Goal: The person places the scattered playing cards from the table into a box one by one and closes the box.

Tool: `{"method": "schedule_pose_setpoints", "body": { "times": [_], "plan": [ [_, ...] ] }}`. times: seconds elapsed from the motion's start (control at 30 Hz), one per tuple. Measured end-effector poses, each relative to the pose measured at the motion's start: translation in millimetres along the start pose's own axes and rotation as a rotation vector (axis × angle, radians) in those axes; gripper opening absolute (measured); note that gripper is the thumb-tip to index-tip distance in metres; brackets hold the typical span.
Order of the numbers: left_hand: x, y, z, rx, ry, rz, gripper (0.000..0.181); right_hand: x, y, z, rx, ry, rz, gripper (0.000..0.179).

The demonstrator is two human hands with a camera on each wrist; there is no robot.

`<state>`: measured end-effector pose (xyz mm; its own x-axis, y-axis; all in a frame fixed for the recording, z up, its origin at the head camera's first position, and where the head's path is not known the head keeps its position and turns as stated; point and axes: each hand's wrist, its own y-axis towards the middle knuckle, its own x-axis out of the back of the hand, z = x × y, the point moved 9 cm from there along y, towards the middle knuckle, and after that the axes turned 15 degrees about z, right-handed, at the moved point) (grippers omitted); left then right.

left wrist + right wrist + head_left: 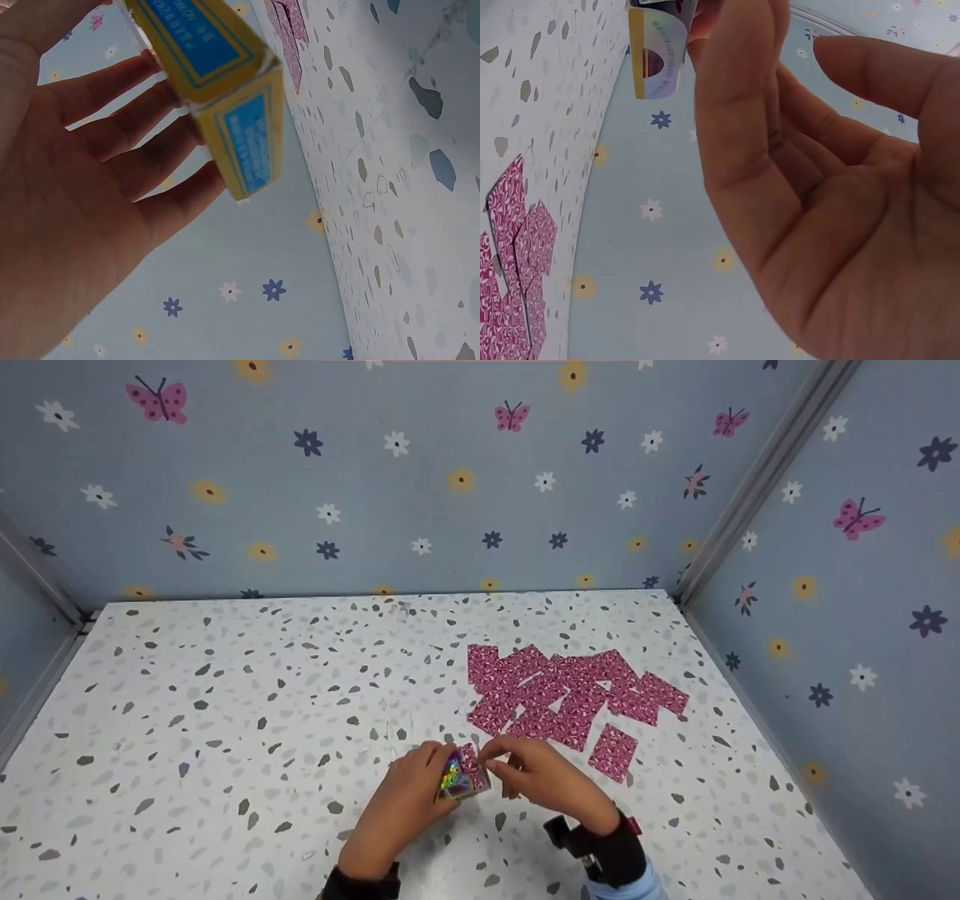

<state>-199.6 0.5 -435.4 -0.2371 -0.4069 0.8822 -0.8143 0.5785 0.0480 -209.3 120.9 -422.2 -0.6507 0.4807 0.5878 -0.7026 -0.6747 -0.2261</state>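
My left hand (411, 793) grips a small card box (454, 781) near the front middle of the table. One face of the box shines in rainbow colours, and a pink-patterned card (472, 766) shows at its right side. The left wrist view shows the yellow and blue sides of the box (202, 49), with the fingers behind it. My right hand (544, 777) is at the right end of the box, index finger bent close to its edge. Its thumb (870, 67) stands apart from the fingers, with nothing between them.
Several pink-patterned cards (581, 701) lie spread and overlapping beyond my right hand, with one card (614, 753) apart at the near side. The speckled white table (247, 697) is bounded by flowered blue panels (420, 510) at the back and sides.
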Motion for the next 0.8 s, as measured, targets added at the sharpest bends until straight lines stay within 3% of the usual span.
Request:
{"method": "schedule_pose_setpoints", "body": {
  "times": [0.43,0.63,0.8],
  "plan": [
    [1.2,-1.8,-0.8,-0.015,0.023,-0.024,0.059,-9,3.0,0,-0.035,-0.015,0.06,0.021],
    [0.6,-1.6,1.2,0.007,0.017,-0.005,0.061,13,-7.3,-8,-0.02,-0.021,-0.018,0.02],
    [-0.8,-1.7,2.4,0.017,-0.002,0.02,0.063,39,-17.9,-39,-0.079,-0.027,-0.105,0.021]
  ]
}}
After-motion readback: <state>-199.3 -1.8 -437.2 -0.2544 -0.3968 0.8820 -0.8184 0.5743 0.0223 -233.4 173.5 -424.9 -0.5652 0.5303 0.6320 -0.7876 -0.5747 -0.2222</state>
